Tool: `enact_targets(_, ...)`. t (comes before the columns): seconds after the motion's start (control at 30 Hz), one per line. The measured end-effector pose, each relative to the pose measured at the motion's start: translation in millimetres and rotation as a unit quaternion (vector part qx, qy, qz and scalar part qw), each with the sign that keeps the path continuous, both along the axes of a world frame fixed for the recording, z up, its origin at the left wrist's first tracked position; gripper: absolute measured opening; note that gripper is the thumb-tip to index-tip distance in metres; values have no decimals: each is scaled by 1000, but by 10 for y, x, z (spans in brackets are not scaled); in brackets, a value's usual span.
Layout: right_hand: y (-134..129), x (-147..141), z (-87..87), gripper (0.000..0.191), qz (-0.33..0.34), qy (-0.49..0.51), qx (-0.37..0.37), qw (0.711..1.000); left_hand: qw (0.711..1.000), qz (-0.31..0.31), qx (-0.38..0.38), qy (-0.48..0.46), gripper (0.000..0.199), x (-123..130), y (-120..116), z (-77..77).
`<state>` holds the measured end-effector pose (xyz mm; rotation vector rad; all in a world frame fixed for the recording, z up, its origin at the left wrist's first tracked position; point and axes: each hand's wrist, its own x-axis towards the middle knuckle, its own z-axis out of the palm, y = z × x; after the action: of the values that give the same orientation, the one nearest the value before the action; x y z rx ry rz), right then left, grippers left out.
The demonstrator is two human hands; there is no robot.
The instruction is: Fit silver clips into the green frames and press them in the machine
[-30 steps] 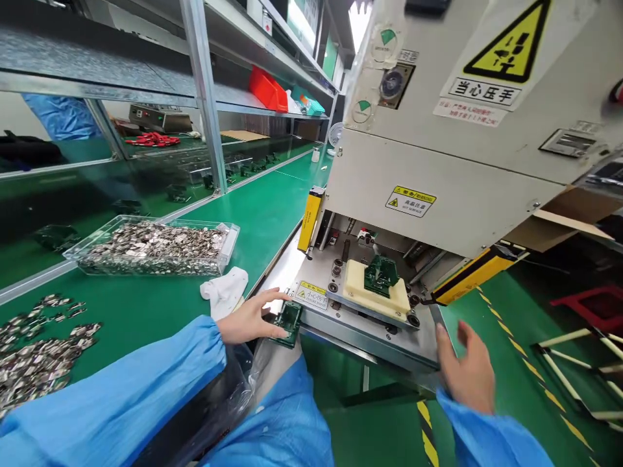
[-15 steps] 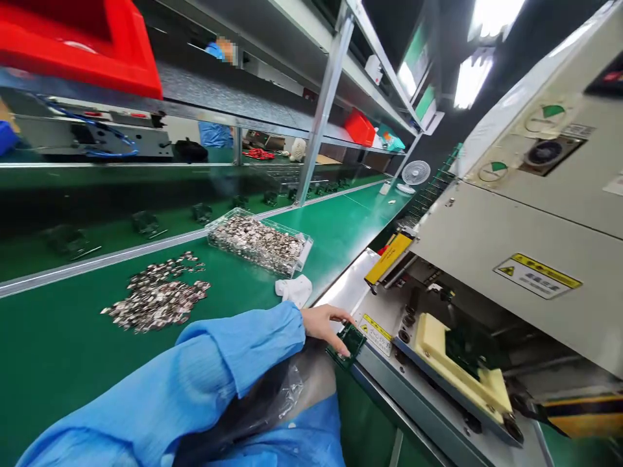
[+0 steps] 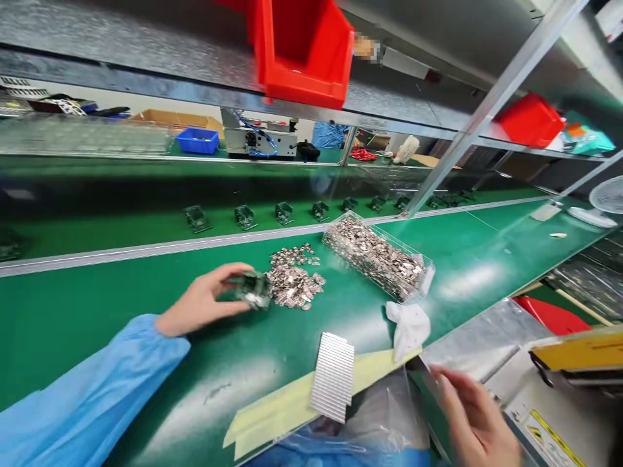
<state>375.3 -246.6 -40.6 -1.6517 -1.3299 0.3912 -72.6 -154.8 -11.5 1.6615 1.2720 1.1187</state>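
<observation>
My left hand (image 3: 209,299), in a blue sleeve, holds a small green circuit board assembly (image 3: 254,290) between thumb and fingers, just above the green bench. The board is blurred. Right beside it lies a loose pile of small shiny metal pieces (image 3: 294,282). My right hand (image 3: 474,415) is at the lower right, near the machine's edge. Its thumb and forefinger tips come together, but whether anything is between them cannot be made out. A clear box (image 3: 377,256) full of similar metal pieces stands beyond the pile, with a crumpled white cloth (image 3: 409,327) in front of it.
A ribbed silvery piece (image 3: 333,376) lies over pale yellow strips (image 3: 277,408) at the bench's front edge. Several board assemblies (image 3: 244,217) line the strip behind the metal rail (image 3: 121,253). A red bin (image 3: 306,84) sits on the shelf above. The machine (image 3: 559,389) stands at right.
My left hand has carried the circuit board assembly from the machine's edge leftward to the metal pile. My right hand has come into view. The camera has turned left.
</observation>
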Motion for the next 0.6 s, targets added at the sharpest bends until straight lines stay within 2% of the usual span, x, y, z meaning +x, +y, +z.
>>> enact_targets(0.03,224,-193,38,40,83,-22,-16,996,993,114,14,1,61,-331,37,-93)
enact_targets(0.07,461,-395,78,37,144,-41,-21,988,975,219,30,-3,61,-643,82,-191)
enact_targets(0.13,974,-813,141,36,221,-80,-36,971,918,393,51,-7,63,-1205,201,-375)
enact_targets(0.2,1522,-1209,160,36,258,-125,-61,956,863,503,52,8,67,-1673,347,-504)
enact_targets(0.23,1797,-1384,154,33,258,-141,-67,954,845,533,49,25,70,-1864,425,-541)
enact_targets(0.3,2317,-1678,129,29,241,-167,-71,953,833,546,44,69,73,-2143,577,-561)
enact_targets(0.4,2916,-1994,100,21,205,-199,-70,956,842,523,44,123,68,-2326,764,-510)
enact_targets(0.53,3345,-2243,56,5,199,-230,-82,949,849,501,44,164,58,-2437,980,-447)
enact_targets(0.6,3459,-2294,18,9,208,-239,-90,944,843,505,51,175,59,-2531,1023,-411)
